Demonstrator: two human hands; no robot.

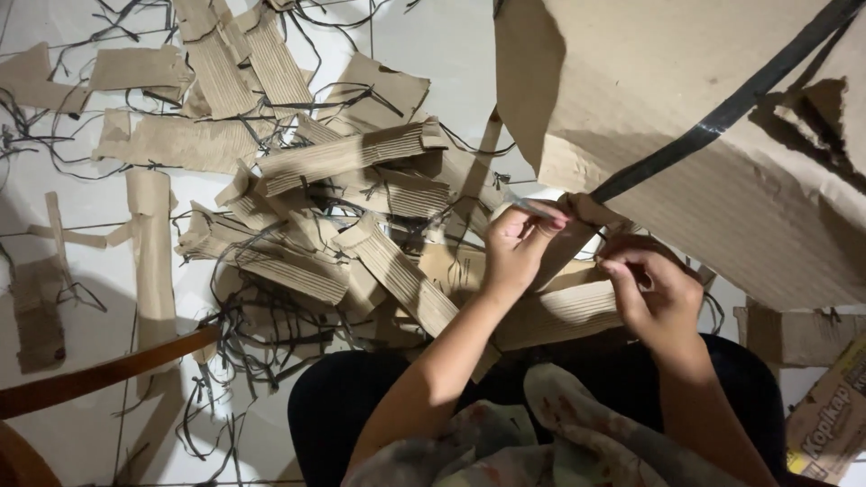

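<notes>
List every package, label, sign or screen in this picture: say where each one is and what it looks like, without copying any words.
Large cardboard box: upper right, plain brown, torn, black strip across it, both hands at its lower edge.
Printed carton: bottom right corner, brown card, red lettering, yellow edge, partly cut off.
No signs or screens.

Looking like a home floor doubling as an informal scrap-sorting spot, not a proper workshop. White glazed floor tiles (424, 45) are showing grout lines beyond the hands. A heap of torn corrugated cardboard strips (343, 225) is lying just left of the left hand (516, 245), with thin black plastic strapping bits (262, 334) tangling through it. A curved wooden chair piece (99, 374) is sitting far left of the hands. Person is sitting low, dark-trousered knees (343, 406) showing below the hands. No bench anywhere.
</notes>
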